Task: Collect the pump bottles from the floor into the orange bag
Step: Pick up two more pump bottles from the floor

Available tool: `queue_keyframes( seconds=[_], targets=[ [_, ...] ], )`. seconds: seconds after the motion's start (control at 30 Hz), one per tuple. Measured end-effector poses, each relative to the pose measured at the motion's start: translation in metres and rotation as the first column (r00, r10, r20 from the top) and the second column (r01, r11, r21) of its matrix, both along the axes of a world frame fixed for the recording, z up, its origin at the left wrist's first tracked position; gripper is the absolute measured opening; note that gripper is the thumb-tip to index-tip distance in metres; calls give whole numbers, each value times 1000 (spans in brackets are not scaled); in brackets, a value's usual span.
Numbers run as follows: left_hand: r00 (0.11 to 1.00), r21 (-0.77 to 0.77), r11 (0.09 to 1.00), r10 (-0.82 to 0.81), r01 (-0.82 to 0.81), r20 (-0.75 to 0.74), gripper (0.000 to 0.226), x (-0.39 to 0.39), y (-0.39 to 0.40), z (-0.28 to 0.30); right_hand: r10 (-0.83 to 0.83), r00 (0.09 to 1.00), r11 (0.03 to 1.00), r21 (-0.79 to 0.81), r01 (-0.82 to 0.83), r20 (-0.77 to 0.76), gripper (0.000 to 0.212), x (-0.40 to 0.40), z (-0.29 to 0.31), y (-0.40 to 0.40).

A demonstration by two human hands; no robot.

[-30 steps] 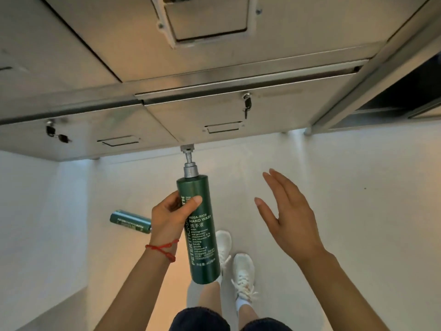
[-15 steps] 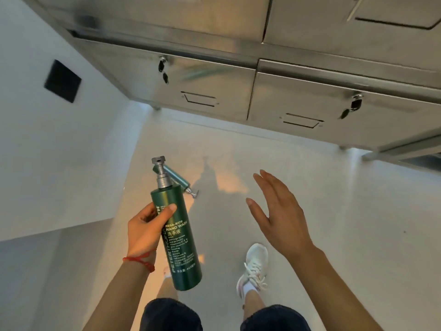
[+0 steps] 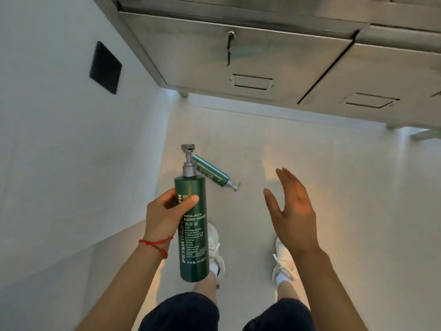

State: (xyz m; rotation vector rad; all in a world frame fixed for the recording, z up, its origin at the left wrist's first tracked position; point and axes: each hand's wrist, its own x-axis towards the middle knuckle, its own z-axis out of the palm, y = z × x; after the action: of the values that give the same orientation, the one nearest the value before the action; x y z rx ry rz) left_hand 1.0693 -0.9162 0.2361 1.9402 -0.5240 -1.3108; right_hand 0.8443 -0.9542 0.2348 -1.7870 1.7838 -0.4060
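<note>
My left hand grips a tall dark green pump bottle upright, fingers and thumb curled round its upper body, its grey pump head pointing up. A second green pump bottle lies on its side on the pale floor just beyond it, its pump end toward the right. My right hand hovers to the right with straight fingers and holds nothing. No orange bag is in view.
Steel cabinets with keys in the locks stand ahead on short legs. A white wall with a black square panel runs along the left. My white shoes are on the floor below the hands.
The view has swung left and my feet have stepped closer to the lying bottle, which now sits in mid-frame. Both hands keep the same pose; the left one still holds its bottle.
</note>
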Motion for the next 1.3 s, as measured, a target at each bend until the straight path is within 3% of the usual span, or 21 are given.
queue_keyframes(
  seconds=[0.17,0.37,0.53,0.6,0.67,0.73,0.77,0.83,0.9,1.03,1.13,1.2,1.3],
  targets=[
    [1000,-3,1000,-12,12,-20,17,30,-12,-31,-96,988,976,204,70,118,49,52,-38,4],
    [1000,46,999,24,-23,-20,13,56,-20,-115,-380,872,879,414,236,308,37,91,-139,2],
    [1000,87,996,17,-15,-16,9,73,-27,-213,-413,878,822,513,245,243,34,121,-256,-8],
    [1000,99,995,25,-25,1,9,82,-29,-251,-507,845,724,615,311,170,34,133,-302,-13],
    [999,100,994,31,-32,12,9,91,-29,-285,-723,685,486,768,417,86,44,144,-342,-17],
    [999,99,994,36,-37,13,8,100,-25,-312,-920,393,179,903,390,13,52,153,-374,-18],
    [999,101,994,39,-41,13,8,103,-22,-323,-965,260,70,936,346,-24,56,156,-387,-19],
    [998,107,993,55,-56,6,9,108,-15,-340,-995,73,-43,948,317,-70,56,161,-410,-24],
    [998,121,991,66,-65,-5,19,109,-6,-352,-995,-45,-99,935,342,-89,42,166,-428,-29],
    [996,148,986,83,-79,-22,25,103,10,-364,-985,-168,-104,915,390,-40,43,176,-447,-38],
    [995,155,984,97,-91,-28,28,97,16,-360,-985,-170,-44,897,440,35,38,178,-445,-39],
    [993,147,984,111,-104,-37,30,94,16,-350,-988,-102,48,867,496,113,33,173,-435,-39],
    [992,132,985,120,-113,-43,31,90,9,-320,-956,65,276,798,536,287,31,154,-406,-34]
  ],
)
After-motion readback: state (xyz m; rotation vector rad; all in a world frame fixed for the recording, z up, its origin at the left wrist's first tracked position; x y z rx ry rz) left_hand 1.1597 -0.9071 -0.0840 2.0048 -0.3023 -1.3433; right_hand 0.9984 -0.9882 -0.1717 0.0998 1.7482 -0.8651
